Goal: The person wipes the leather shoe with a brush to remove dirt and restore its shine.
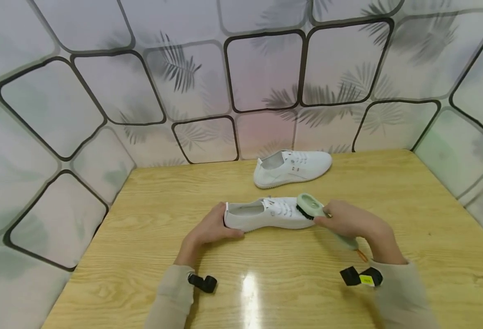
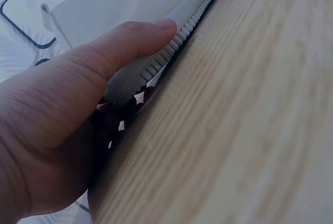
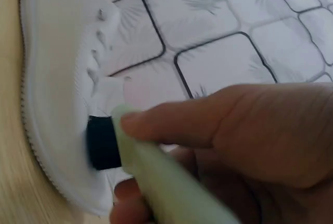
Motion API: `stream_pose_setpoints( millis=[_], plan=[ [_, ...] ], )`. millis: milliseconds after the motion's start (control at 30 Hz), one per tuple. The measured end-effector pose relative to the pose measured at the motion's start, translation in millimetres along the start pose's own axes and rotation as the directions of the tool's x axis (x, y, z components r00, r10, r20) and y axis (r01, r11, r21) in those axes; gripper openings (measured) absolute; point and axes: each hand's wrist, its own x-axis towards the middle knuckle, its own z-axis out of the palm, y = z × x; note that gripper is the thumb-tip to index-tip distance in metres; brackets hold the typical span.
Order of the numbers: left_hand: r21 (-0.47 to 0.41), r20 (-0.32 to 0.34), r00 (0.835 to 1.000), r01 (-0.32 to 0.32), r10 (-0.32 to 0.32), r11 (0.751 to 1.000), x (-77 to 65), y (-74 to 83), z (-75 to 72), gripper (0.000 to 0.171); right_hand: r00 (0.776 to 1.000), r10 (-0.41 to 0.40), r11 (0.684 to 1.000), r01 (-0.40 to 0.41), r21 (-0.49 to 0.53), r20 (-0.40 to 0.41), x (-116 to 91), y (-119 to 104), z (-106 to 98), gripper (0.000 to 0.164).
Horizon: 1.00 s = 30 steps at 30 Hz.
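A white lace-up shoe [image 1: 282,221] sits on the wooden table, its heel to the left and toe to the right. My left hand [image 1: 213,227] grips it by the heel; in the left wrist view the thumb [image 2: 140,39] lies along its side just above the ribbed sole. My right hand [image 1: 350,220] holds a pale green brush [image 1: 310,204] by its handle. The brush's dark bristles [image 3: 103,143] meet the upper near the toe, ahead of the laces. From the handle's end hangs an orange loop [image 1: 362,256].
Behind the held shoe stands a second white shoe [image 1: 292,168], its toe also to the right. Patterned panels [image 1: 266,73] rise at the back and both sides of the table [image 1: 286,283].
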Motion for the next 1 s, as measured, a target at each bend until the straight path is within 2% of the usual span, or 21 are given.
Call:
stream_pose_setpoints(
  millis=[167,300,400,467,600,700,800,1000],
  plan=[
    [0.045,-0.024,0.999,0.031,-0.03,0.998,-1.3,-1.9,-0.4,0.067,0.996,0.075,0.997,-0.076,-0.011,-0.038,5.6,2.2,2.5,0.03],
    [0.059,-0.034,0.999,0.011,-0.009,0.998,-0.9,-2.5,0.4,0.064,0.999,0.032,0.999,-0.032,-0.007,-0.033,11.7,-2.5,5.2,0.03],
    [0.019,-0.031,0.999,0.006,-0.005,1.0,-1.4,-1.5,1.7,0.062,1.0,-0.002,1.0,0.002,-0.016,0.001,5.2,-0.9,1.1,0.029],
    [-0.017,-0.034,0.999,0.023,-0.023,1.0,-2.4,-0.1,2.5,0.061,1.0,0.013,1.0,-0.013,-0.024,0.003,-0.2,2.4,-2.3,0.029],
    [-0.08,-0.081,0.995,0.059,-0.065,0.995,-3.3,3.7,2.7,0.065,0.997,0.041,0.999,-0.043,-0.023,-0.073,-2.4,4.9,-3.3,0.03],
    [-0.088,-0.14,0.989,0.038,-0.05,0.995,-2.9,3.7,3.0,0.071,0.993,0.0,1.0,0.001,0.009,-0.117,3.8,-0.5,1.5,0.031],
    [-0.066,-0.177,0.984,0.006,-0.018,0.998,-2.1,1.8,3.8,0.075,0.992,-0.02,0.999,0.025,0.036,-0.124,8.0,-5.8,5.7,0.029],
    [-0.054,-0.178,0.984,-0.021,0.011,0.998,-2.6,-0.8,3.8,0.076,0.979,0.066,0.998,-0.068,-0.007,-0.192,13.0,-6.9,10.7,0.027]
  ],
)
